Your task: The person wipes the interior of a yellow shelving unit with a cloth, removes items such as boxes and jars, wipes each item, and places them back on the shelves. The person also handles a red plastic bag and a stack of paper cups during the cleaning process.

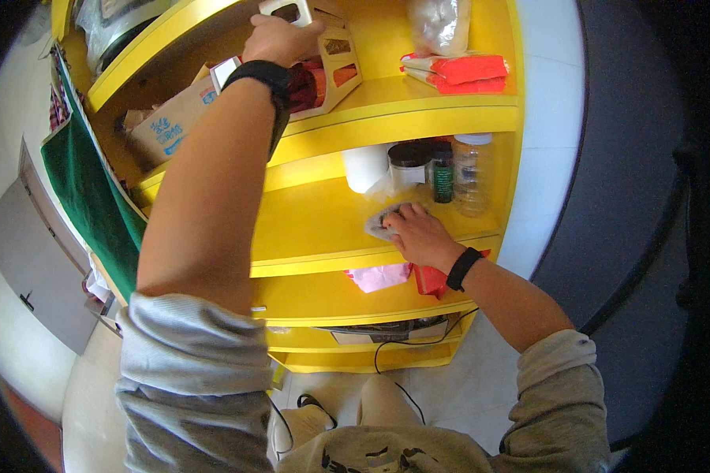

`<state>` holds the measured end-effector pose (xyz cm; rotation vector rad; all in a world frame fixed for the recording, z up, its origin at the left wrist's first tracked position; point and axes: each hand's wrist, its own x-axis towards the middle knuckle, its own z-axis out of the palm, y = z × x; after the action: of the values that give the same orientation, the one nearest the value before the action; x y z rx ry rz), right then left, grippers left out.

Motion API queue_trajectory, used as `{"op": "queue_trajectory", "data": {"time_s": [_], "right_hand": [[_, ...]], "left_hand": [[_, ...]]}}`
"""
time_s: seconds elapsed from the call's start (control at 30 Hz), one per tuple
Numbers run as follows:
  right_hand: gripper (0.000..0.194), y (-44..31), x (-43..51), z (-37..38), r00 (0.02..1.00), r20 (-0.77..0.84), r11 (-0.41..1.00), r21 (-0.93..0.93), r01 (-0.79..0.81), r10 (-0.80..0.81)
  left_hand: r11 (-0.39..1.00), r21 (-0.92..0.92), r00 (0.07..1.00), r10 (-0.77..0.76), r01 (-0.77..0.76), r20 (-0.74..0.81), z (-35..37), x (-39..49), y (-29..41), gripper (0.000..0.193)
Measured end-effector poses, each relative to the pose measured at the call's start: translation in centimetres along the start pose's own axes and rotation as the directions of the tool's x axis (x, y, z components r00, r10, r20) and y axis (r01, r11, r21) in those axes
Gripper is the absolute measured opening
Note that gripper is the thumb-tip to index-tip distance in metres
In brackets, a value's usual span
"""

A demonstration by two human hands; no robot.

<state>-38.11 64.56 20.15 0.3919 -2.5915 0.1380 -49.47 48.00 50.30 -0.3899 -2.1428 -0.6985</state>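
Observation:
My right hand (421, 235) presses a grey cloth (380, 223) onto the middle yellow shelf (313, 220), its fingers curled over the fabric. Behind the cloth stand a white container (365, 169), a black-lidded jar (406, 168), a dark green bottle (442, 177) and a clear plastic jar (472, 183) with a white lid. Higher up, my left hand (281, 40) grips a white-rimmed object (293, 10) with a dark centre; the top picture edge cuts it off. Just right of that hand is a cream carton (346, 75) with cut-out windows, dark red contents showing inside.
On the upper shelf lie a cardboard box (174, 123), red-and-white packets (464, 74) and a clear plastic bag (444, 26). Below are a pink packet (381, 277), a red packet (429, 281) and a black cable (397, 343). Green cloth (92, 183) hangs at left.

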Motion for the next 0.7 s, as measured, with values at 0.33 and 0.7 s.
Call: {"op": "queue_trajectory", "data": {"time_s": [0.33,0.7], "right_hand": [[0.031,0.1,0.3,0.3,1.0,-0.021,0.999,0.031,-0.013,0.014],[0.029,0.2,0.3,0.2,0.999,-0.038,0.999,0.037,-0.019,0.021]], "left_hand": [[0.97,-0.196,0.988,0.151,-0.145,0.018,-5.8,-2.7,-2.0,0.085],[0.838,-0.489,0.955,0.296,-0.244,0.031,-14.9,-8.6,-7.9,0.063]]}}
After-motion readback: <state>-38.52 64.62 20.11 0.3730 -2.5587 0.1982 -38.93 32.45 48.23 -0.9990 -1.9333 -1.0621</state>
